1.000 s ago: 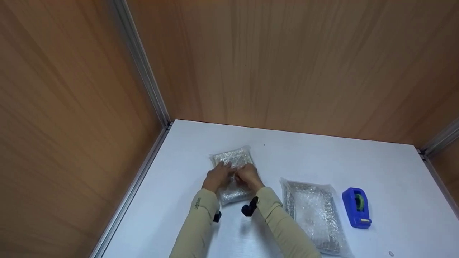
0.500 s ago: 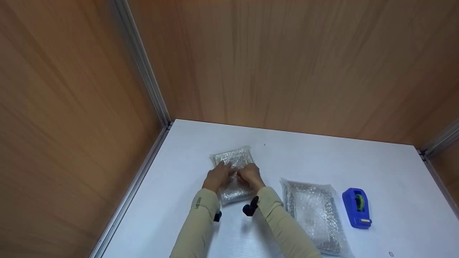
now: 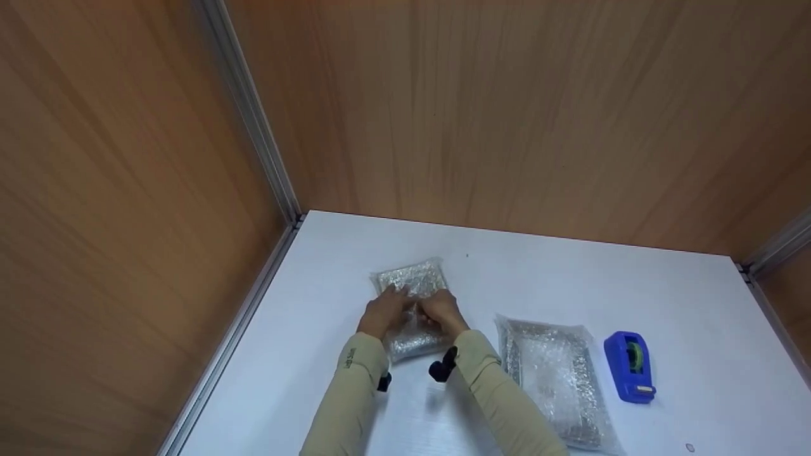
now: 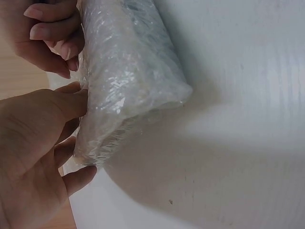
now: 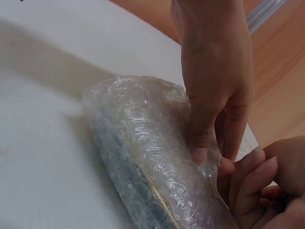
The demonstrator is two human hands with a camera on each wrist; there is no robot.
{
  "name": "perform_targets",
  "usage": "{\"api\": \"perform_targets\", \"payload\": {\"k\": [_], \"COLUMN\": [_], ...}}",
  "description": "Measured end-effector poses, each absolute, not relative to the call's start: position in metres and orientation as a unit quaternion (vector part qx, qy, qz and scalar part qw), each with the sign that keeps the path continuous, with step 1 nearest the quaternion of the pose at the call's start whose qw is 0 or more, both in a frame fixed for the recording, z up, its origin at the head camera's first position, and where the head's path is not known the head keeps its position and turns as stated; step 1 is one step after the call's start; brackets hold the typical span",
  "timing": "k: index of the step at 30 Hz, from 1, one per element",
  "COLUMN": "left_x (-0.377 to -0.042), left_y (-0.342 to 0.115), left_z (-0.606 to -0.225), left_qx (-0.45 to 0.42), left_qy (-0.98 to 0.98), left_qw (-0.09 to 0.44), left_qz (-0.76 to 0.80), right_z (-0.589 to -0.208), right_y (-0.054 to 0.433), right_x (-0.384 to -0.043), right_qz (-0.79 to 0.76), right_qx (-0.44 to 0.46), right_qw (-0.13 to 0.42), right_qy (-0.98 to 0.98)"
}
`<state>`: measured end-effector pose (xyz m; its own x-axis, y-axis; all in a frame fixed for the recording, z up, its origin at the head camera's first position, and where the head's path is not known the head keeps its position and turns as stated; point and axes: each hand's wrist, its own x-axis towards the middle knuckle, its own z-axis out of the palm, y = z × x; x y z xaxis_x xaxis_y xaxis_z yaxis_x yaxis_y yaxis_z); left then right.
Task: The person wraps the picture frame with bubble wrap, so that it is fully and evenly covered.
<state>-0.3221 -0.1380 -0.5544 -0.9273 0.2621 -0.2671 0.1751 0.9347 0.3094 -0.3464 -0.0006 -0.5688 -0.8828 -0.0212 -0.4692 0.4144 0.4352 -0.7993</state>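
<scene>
A small flat package wrapped in clear bubble wrap [image 3: 415, 278] lies on the white table under both hands. My left hand [image 3: 383, 311] rests over its left side; in the right wrist view the thumb [image 5: 200, 153] presses on the wrap with the fingers extended down beside it. Close by, my right hand [image 3: 441, 310] has curled fingers, and its fingertips [image 4: 66, 50] pinch at the bubble wrap near the package's middle. What exactly lies between those fingertips is hidden. One end of the package shows folded layers of wrap in the left wrist view.
To the right lies a larger bubble-wrap pouch [image 3: 551, 380]. Beyond it stands a blue tape dispenser [image 3: 630, 367] with a green roll. Wooden panels [image 3: 507, 126] enclose the table [image 3: 665, 285] at the back and sides, with a metal rail [image 3: 253, 114] in the left corner.
Between the head frames both hands stay almost in place on the package. The right hand shifts only very slightly.
</scene>
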Motion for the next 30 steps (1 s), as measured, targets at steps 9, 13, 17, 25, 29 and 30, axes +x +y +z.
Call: {"api": "perform_targets", "payload": {"k": [9, 13, 17, 25, 29, 30], "left_x": [-0.3238, -0.3242, -0.3247, -0.3259, -0.326, -0.3262], "left_y": [-0.1385, -0.1384, -0.1381, -0.1392, -0.1412, -0.1416], "left_z": [-0.556, -0.5566, -0.5566, -0.5586, -0.5594, -0.5596], "left_qx": [0.095, 0.096, 0.095, 0.083, 0.084, 0.086], "left_qy": [0.97, 0.97, 0.972, 0.97, 0.97, 0.971], "left_qw": [0.176, 0.176, 0.172, 0.173, 0.167, 0.165], "left_qz": [0.14, 0.134, 0.13, 0.151, 0.155, 0.153], "right_z": [-0.566, -0.5677, -0.5696, -0.5708, -0.5719, -0.572], "right_y": [-0.0031, -0.0048, -0.0066, -0.0082, -0.0086, -0.0087], "right_x": [-0.3393, -0.3386, -0.3395, -0.3411, -0.3416, -0.3419], "right_qz": [-0.541, -0.536, -0.531, -0.529, -0.525, -0.523], "right_qx": [0.102, 0.102, 0.104, 0.1, 0.081, 0.078], "right_qw": [0.223, 0.215, 0.211, 0.215, 0.214, 0.213], "right_qy": [0.805, 0.81, 0.814, 0.815, 0.82, 0.822]}}
